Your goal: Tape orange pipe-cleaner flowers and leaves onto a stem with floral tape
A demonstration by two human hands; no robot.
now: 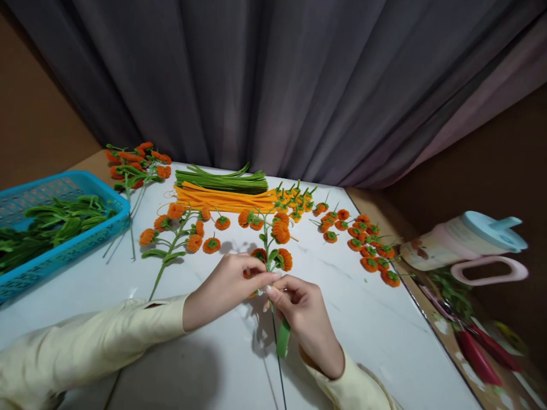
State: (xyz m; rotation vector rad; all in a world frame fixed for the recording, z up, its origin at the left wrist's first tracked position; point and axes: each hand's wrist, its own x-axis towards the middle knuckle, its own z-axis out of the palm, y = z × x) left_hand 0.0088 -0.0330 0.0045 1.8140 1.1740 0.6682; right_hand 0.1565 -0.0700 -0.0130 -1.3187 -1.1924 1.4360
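My left hand [233, 287] pinches the stem of an upright branch with orange pompom flowers [281, 230], just below the lowest blooms. Close beside it, my right hand [301, 307] is closed on the stem and on a strip of green tape [282, 339] that hangs below its fingers. A thin dark wire stem [277, 364] runs down from between the hands. Left of them, a finished-looking flower branch [170, 250] with green leaves lies on the white table [342, 341]. Two loose orange flowers [211, 245] lie between the branches.
A blue basket [123, 213] of green leaves stands left, with more orange flower stems [139, 165] behind. Green strips [222, 180], orange strips [226, 199] and small flower heads [367, 245] lie across the back and right. A cup [453, 242] and red-handled pliers [478, 356] are at the right.
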